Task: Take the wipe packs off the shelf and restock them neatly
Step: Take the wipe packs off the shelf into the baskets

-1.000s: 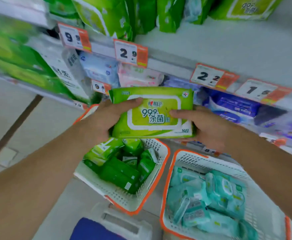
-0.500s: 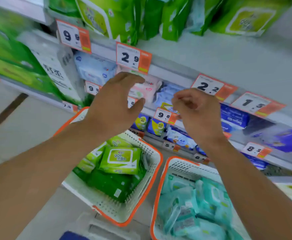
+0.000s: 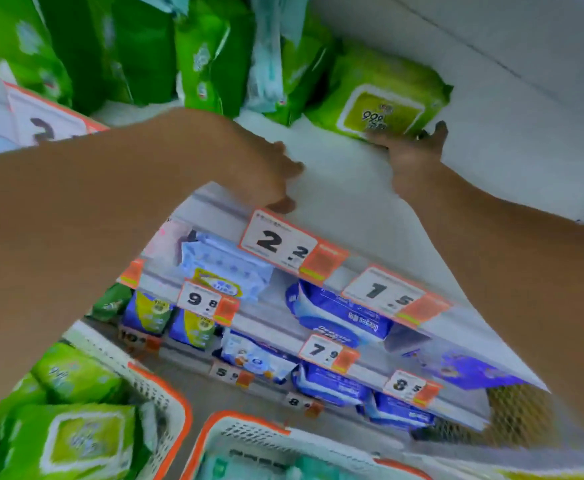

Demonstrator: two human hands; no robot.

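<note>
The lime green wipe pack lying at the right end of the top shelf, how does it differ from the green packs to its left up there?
The lime green wipe pack lies tilted with its label face showing; the green packs stand upright, edge-on.
The right hand touches the lime pack; no hand touches the green packs.
The lime pack is lighter, yellower; the green packs are darker.
Both sit on the top shelf.

single head cam, wide-angle, tilted forward-down, close on the white shelf [image 3: 335,188]; baskets [image 3: 176,410] at the bottom edge.
</note>
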